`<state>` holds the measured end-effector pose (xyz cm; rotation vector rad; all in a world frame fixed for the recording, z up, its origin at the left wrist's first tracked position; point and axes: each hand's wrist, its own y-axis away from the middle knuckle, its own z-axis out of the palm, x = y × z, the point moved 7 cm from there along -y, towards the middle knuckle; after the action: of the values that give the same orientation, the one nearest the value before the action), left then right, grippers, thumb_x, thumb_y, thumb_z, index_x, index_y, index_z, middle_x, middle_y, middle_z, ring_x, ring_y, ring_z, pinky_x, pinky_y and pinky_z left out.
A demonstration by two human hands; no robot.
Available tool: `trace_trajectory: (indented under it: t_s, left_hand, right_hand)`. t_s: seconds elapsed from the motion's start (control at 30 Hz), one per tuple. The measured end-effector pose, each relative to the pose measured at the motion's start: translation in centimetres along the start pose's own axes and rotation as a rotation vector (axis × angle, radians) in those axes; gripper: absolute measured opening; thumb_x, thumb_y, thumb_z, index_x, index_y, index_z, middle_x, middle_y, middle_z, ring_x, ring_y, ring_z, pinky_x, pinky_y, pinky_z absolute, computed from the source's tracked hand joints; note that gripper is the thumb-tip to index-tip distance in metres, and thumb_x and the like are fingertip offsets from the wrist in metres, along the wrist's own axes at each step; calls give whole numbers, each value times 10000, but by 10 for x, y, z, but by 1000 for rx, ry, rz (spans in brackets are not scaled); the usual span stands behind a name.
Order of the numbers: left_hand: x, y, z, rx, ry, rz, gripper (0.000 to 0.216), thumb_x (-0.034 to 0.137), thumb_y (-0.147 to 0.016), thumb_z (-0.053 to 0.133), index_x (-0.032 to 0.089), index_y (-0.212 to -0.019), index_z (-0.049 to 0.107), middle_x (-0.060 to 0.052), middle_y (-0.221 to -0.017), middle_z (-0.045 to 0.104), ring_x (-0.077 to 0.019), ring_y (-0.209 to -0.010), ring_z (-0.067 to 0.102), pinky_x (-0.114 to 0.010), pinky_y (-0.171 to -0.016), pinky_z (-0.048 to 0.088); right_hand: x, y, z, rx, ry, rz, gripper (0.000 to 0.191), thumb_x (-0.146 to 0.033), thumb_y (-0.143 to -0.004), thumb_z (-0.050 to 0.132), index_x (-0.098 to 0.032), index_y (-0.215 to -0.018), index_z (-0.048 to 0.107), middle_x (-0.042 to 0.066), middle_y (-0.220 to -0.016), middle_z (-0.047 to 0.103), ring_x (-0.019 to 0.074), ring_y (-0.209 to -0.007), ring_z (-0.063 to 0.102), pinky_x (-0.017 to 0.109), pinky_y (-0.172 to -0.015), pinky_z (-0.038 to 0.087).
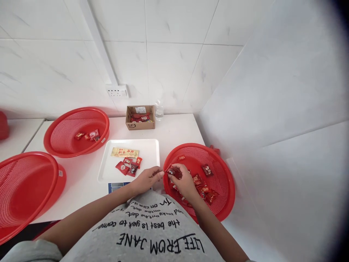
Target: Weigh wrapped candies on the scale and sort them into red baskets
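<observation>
Over the left side of a red mesh basket (230, 174), my two hands meet at a small dark red wrapped packet (171, 171). My right hand (185, 180) has its thumb and fingers closed on the packet. The fingers of my left hand (148, 179) pinch the packet's left end at the basket's rim. Several red packets (203, 189) lie loose inside this basket. To the left, a white tray (148, 145) bears a long cream and gold packet (124, 152) and several small red and brown packets (128, 166).
A brown cardboard box (141, 126) with red packets stands at the back, beside a clear plastic bottle (159, 109). Two more red baskets are at left: the far one (76, 112) contains a few packets, the near one (58, 182) overhangs the table edge. Walls rise behind and right.
</observation>
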<state>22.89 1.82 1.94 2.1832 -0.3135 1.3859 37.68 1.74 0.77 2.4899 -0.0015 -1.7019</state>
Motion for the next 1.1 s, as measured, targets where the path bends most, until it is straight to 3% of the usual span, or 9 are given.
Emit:
trace_trajectory:
  t_s: [0.13,0.3,0.5,0.7,0.93,1.1]
  left_hand:
    - [1,-9,2,46,66,-40,313,457,-847,373,182,-797,514,3,-746,571,-137,-713,526,-260,-656,423]
    - [-1,-7,-2,96,123,-40,301,422,-858,353,182,-730,484,10,-686,537,-128,-667,503,-251,-633,415]
    - [0,-2,-8,150,-142,7,339,430,-862,350,184,-672,485,20,-606,492,-117,-580,432,-234,-538,347]
    - [12,1,-6,109,-208,46,344,417,-871,333,178,-709,520,9,-654,534,-122,-613,453,-239,-571,348]
    - [8,0,6,-71,78,-29,422,521,-844,339,170,-657,479,41,-568,460,-101,-554,424,-220,-526,336]
    - [1,1,9,-87,203,-36,449,544,-832,358,160,-646,498,29,-563,490,-99,-548,434,-222,-535,364]
  right_hand:
    - [-17,6,18,-83,-38,-10,297,-274,-709,599,-215,-996,550,44,-1013,568,183,-940,528,343,-837,420]
    - [-12,9,27,-160,-196,65,334,-304,-719,604,-209,-1030,526,41,-1031,576,173,-947,528,325,-847,410]
    - [-14,13,38,-383,-228,101,248,-416,-797,500,-180,-832,570,16,-796,584,156,-750,524,283,-690,419]
    - [-14,14,36,-380,-151,93,289,-447,-788,496,-187,-661,490,-17,-644,494,134,-634,457,257,-592,375]
    - [-21,17,42,-417,-181,83,269,-438,-785,503,-177,-721,525,-11,-672,518,122,-628,457,240,-575,368]
    - [-22,22,50,-510,-298,123,350,-515,-771,503,-168,-749,536,-13,-654,531,114,-598,462,230,-548,370]
